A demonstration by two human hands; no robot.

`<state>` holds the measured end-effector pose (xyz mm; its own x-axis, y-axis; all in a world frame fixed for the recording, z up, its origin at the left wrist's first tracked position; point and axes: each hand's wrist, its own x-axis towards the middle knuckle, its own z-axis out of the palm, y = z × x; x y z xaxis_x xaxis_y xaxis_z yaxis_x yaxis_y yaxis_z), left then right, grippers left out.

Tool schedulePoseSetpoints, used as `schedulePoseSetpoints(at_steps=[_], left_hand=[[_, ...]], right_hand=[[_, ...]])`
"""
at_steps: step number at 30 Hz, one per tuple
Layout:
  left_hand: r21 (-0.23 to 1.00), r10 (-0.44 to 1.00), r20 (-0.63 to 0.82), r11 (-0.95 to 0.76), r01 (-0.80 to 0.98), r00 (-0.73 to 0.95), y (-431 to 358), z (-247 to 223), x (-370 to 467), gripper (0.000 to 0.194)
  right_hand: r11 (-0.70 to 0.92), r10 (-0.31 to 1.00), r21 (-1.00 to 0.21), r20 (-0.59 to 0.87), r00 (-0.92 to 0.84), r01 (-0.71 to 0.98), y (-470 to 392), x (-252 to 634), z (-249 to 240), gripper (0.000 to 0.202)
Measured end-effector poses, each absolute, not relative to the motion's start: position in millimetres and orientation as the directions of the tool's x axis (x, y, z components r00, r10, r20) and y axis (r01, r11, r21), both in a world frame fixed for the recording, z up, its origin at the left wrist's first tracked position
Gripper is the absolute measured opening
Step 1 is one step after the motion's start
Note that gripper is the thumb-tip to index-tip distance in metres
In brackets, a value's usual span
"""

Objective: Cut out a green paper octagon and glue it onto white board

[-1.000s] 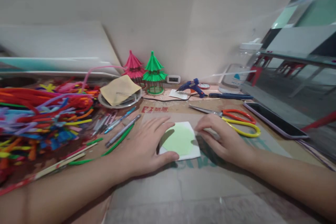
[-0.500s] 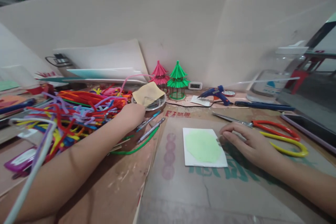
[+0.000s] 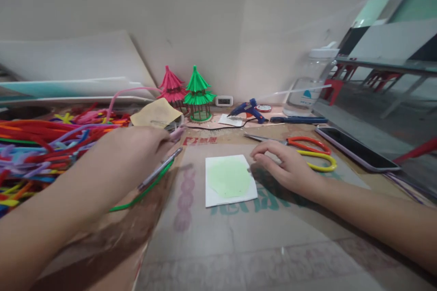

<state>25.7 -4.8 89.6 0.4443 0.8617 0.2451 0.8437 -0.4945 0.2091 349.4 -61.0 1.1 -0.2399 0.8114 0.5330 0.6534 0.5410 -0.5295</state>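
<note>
My left hand (image 3: 141,145) is over the left side of the table, its fingers drawn together in front of a shallow dish (image 3: 177,123). Whatever they pinch is blurred and I cannot make it out. A grey pen (image 3: 160,169) and a green pipe cleaner (image 3: 145,194) lie just below it. My right hand (image 3: 282,163) rests on the board, holding nothing, fingers loosely bent and a little apart. Left of its fingertips lies a white square card (image 3: 211,198) bearing a pale green patch (image 3: 229,177). Scissors (image 3: 309,145) with red and yellow handles lie behind that hand.
Pipe cleaners (image 3: 44,145) are heaped at the left. A tan sheet (image 3: 155,112) covers part of the dish. Pink (image 3: 170,84) and green (image 3: 198,95) pagoda models stand behind. A blue glue gun (image 3: 249,110), a clear bottle (image 3: 307,84) and a phone (image 3: 357,148) are farther right.
The view has swung right, shifting things leftward. My left hand has moved back from the dish toward the pens, and the blue pen is out of sight. My right hand stays beside the card.
</note>
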Motion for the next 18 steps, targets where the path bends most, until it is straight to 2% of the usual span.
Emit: schedulePoseSetpoints(at_steps=[1, 3, 4, 5, 7, 10, 14, 16, 18], left_hand=[[0.216, 0.839, 0.262, -0.532, 0.819, 0.476, -12.3, 91.6, 41.5, 0.029], [0.527, 0.798, 0.176, -0.572, 0.629, 0.577, -24.1, 87.8, 75.0, 0.028], [0.672, 0.781, 0.121, -0.519, 0.528, 0.613, -28.3, 82.6, 91.1, 0.027], [0.767, 0.772, 0.091, -0.457, 0.450, 0.628, -31.4, 76.2, 105.8, 0.025], [0.846, 0.763, 0.095, -0.400, 0.353, 0.639, -35.3, 63.9, 128.8, 0.024], [0.829, 0.734, 0.156, -0.462, 0.316, 0.661, -34.8, 53.6, 142.6, 0.020], [0.665, 0.678, 0.298, -0.652, 0.363, 0.671, -17.9, 43.7, 128.3, 0.022], [0.603, 0.659, 0.287, -0.688, 0.404, 0.695, -6.6, 34.1, 116.8, 0.020], [0.604, 0.690, 0.221, -0.652, 0.458, 0.689, 2.0, 24.3, 108.3, 0.024]], right_hand=[[0.531, 0.825, -0.566, 0.513, -0.234, 0.631, -62.8, 348.4, 4.7, 0.019], [0.518, 0.852, -0.661, 0.452, -0.263, 0.543, -67.8, 344.5, 12.2, 0.024], [0.517, 0.856, -0.701, 0.426, -0.294, 0.491, -70.6, 341.7, 15.5, 0.029], [0.522, 0.851, -0.729, 0.414, -0.322, 0.442, -73.4, 338.6, 18.2, 0.031], [0.531, 0.843, -0.758, 0.427, -0.326, 0.379, -78.0, 332.9, 21.6, 0.030], [0.458, 0.888, -0.817, 0.403, -0.221, 0.350, -80.8, 329.4, 22.2, 0.022], [0.274, 0.962, -0.918, 0.254, -0.104, 0.288, -78.0, 332.4, 16.7, 0.019], [0.184, 0.981, -0.950, 0.159, -0.115, 0.251, -75.1, 332.7, 12.8, 0.021], [0.146, 0.983, -0.953, 0.109, -0.151, 0.264, -71.9, 332.3, 12.3, 0.023]])
